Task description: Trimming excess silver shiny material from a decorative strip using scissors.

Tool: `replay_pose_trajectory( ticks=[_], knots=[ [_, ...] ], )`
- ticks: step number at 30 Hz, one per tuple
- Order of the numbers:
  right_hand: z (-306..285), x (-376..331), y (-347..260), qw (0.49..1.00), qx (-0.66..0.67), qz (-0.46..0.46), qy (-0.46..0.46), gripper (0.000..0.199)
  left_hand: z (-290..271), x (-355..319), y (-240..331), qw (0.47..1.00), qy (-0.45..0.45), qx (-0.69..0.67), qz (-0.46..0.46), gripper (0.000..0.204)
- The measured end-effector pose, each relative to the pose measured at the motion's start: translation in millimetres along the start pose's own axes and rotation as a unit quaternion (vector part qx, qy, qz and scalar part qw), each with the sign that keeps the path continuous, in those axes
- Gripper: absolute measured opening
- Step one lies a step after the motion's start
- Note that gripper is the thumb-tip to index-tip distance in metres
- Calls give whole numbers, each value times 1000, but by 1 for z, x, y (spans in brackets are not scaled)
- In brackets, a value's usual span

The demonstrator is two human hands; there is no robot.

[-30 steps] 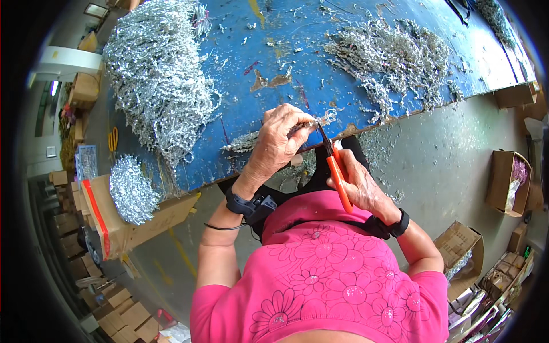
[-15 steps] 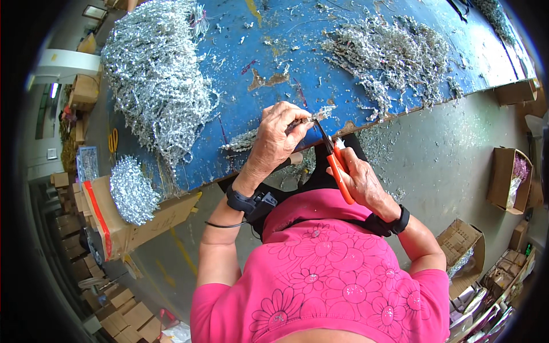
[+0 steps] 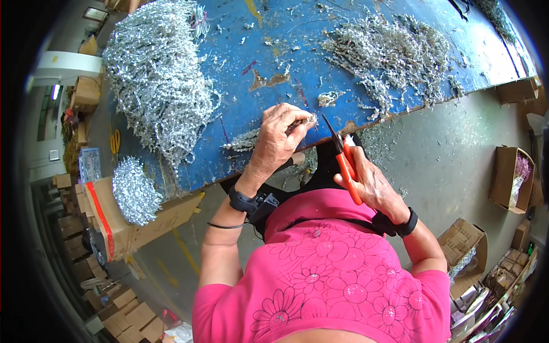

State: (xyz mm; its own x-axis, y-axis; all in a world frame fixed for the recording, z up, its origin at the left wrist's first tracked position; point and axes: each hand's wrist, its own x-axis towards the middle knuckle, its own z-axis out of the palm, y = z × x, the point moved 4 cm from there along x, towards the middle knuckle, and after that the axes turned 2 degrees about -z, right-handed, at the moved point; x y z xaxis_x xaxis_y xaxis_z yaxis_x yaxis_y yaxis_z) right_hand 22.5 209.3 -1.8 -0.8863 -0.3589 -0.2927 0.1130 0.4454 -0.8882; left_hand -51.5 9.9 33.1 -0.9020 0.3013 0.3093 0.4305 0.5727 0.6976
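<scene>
Left hand (image 3: 279, 136): grip closed around a silver tinsel bundle (image 3: 243, 140), thumb and forefinger pinching its short end; the longer tail comes out on the other side of the fist, over the front part of the blue counter (image 3: 251, 103). Right hand (image 3: 370, 182): grip wrapped about the handles of the red-handled scissors (image 3: 347, 166), dark blades pointing away from the body, up and to the left. Blade tips near the pinched end, a gap between them (how far the blades are parted, I cannot tell). A short silver tuft (image 3: 330, 99) lies just beyond the tips, near the counter's edge.

Surroundings: large shiny tinsel heap (image 3: 160, 74) at left on the counter; duller, tangled tinsel pile (image 3: 394, 63) at right, well apart from it. Small silver scraps are scattered between. Below the large heap, a rounded tinsel clump (image 3: 136, 191) rests against a cardboard carton (image 3: 166, 220) bearing red tape.
</scene>
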Motion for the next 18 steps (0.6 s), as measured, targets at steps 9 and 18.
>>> replay_pose_trajectory(
  ticks=[9, 18],
  knots=[
    [-4, 1, -8, 997, -79, 14, -24, 68, 1, -1, -2, 1000, 0, 3, 6, 14],
    [-1, 6, -11, 997, -74, 23, -22, 67, 3, -3, -4, 999, 2, 10, 30, 16]
  ],
)
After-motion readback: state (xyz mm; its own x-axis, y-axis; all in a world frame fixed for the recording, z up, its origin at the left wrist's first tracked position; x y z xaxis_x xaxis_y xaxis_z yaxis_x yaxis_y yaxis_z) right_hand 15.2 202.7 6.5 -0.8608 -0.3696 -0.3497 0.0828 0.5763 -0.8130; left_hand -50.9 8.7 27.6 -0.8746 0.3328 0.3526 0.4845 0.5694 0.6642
